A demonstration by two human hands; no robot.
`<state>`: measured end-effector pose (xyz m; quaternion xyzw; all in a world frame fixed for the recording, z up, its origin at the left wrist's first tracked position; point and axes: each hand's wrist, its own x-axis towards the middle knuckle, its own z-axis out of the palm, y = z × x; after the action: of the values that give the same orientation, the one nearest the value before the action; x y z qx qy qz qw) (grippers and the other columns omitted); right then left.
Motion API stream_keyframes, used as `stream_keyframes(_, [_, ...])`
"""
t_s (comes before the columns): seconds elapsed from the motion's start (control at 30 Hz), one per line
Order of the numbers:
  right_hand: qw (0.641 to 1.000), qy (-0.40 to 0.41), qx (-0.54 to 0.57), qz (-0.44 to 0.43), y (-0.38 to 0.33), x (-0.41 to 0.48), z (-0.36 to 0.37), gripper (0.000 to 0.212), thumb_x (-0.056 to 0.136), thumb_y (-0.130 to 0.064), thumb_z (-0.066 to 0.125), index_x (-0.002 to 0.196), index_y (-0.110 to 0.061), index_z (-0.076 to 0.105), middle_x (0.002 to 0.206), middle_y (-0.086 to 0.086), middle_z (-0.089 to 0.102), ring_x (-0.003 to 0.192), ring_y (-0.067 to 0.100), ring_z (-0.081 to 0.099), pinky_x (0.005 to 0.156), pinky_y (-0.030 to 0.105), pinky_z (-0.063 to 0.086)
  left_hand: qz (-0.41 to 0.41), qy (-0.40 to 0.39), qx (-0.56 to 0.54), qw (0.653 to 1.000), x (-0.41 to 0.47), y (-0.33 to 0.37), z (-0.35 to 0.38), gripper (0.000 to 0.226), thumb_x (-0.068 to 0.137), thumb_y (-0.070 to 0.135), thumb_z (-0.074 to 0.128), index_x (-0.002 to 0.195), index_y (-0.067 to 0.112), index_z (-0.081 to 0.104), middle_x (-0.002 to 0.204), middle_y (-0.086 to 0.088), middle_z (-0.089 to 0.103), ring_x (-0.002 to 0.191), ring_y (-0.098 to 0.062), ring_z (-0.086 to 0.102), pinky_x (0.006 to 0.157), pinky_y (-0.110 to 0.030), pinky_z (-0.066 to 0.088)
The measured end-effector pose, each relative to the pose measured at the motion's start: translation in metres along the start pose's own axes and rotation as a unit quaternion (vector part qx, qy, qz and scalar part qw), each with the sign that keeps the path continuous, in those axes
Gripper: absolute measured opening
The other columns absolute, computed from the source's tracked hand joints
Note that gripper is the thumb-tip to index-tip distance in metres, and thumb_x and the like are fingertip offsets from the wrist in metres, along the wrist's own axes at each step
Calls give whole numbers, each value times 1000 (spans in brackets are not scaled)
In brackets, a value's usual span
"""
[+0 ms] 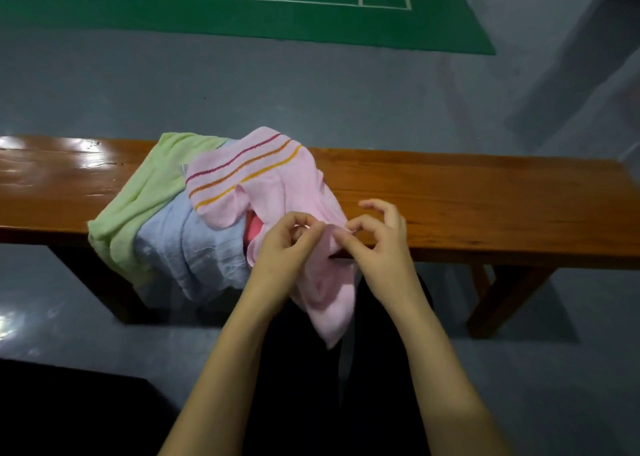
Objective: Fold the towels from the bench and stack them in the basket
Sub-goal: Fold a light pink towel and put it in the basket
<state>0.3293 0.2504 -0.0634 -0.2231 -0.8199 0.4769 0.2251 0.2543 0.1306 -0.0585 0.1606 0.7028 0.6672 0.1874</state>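
A pink towel (pixel 263 185) with red, orange and yellow stripes lies crumpled on the wooden bench (pixel 467 206) and hangs over its front edge. My left hand (pixel 287 244) and my right hand (pixel 381 241) each pinch the pink towel's edge, close together at the bench's front. Under the pink towel lie a light blue towel (pixel 187 247) and a light green towel (pixel 138 199), both draped over the bench's front edge. A bit of bright pink cloth (pixel 252 230) shows between them. No basket is in view.
The bench stands on a grey floor (pixel 311 92). A green court mat (pixel 242 5) with white lines lies beyond it. My dark trousers (pixel 304 369) fill the space below the hands. A dark shape (pixel 69 414) sits at the lower left.
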Motion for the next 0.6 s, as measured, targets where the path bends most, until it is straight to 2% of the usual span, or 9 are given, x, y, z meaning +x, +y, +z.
stream_keyframes(0.07, [997, 19, 66, -34, -1, 0, -1, 12, 86, -18, 66, 75, -14, 62, 113, -7, 59, 111, 4, 49, 91, 10, 35, 30, -30, 68, 997, 1, 1, -12, 7, 83, 19, 68, 79, 20, 63, 66, 10, 58, 64, -4, 50, 61, -16, 40])
stream_keyframes(0.13, [990, 18, 134, -33, -2, 0, 0, 10, 87, -14, 63, 77, -11, 61, 86, -5, 65, 84, 4, 58, 77, 21, 45, 62, -33, 176, 982, 3, 1, -24, 10, 82, 11, 67, 78, 20, 65, 66, 16, 61, 60, 1, 51, 61, -16, 40])
stream_keyframes(0.17, [990, 22, 139, -29, -2, -1, 0, 10, 87, -14, 62, 77, -12, 61, 76, -9, 62, 74, 3, 55, 69, 20, 44, 72, -27, 217, 973, 3, 3, -29, 14, 81, 7, 65, 79, 20, 66, 66, 18, 62, 58, 2, 51, 60, -14, 40])
stream_keyframes(0.23, [992, 39, 113, -32, 1, -1, -1, 14, 86, -17, 62, 74, -23, 58, 69, -16, 58, 67, -2, 50, 64, 16, 40, 87, -10, 260, 962, 2, 7, -38, 17, 76, 5, 62, 78, 21, 68, 64, 22, 62, 58, 3, 53, 59, -9, 38])
stream_keyframes(0.3, [994, 69, 79, -32, 8, 0, -8, 21, 88, -14, 64, 74, -27, 57, 69, -21, 59, 68, -5, 51, 65, 13, 39, 98, 5, 276, 956, 2, 11, -46, 15, 70, 16, 59, 78, 26, 68, 66, 22, 64, 65, 5, 57, 62, -5, 38])
stream_keyframes(0.37, [993, 104, 59, -17, 15, 2, -18, 17, 89, -12, 64, 76, -21, 59, 67, -17, 59, 67, -6, 50, 64, 12, 38, 98, 13, 283, 954, 1, 13, -52, 22, 66, 21, 53, 79, 25, 69, 70, 18, 66, 71, 5, 58, 65, -4, 39])
stream_keyframes(0.43, [991, 124, 41, -6, 21, 2, -26, 13, 89, -13, 63, 77, -16, 61, 68, -13, 58, 66, -4, 50, 61, 12, 36, 80, 11, 253, 964, 2, 12, -55, 21, 66, 20, 51, 76, 25, 69, 68, 19, 66, 68, 8, 58, 66, -5, 40])
stream_keyframes(0.53, [991, 133, 19, 18, 29, 0, -32, 12, 91, -17, 62, 78, -14, 61, 69, -9, 58, 65, 1, 48, 58, 16, 36, 45, -1, 177, 983, 6, 10, -60, 18, 70, 19, 55, 73, 31, 68, 66, 22, 66, 66, 8, 56, 66, -11, 44])
stream_keyframes(0.6, [987, 160, 12, 32, 34, 0, -36, 14, 91, -18, 62, 77, -15, 60, 68, -7, 58, 63, 2, 47, 57, 18, 35, 25, -9, 175, 984, 9, 9, -65, 8, 77, 21, 66, 72, 25, 71, 67, 14, 67, 66, 2, 56, 67, -21, 45])
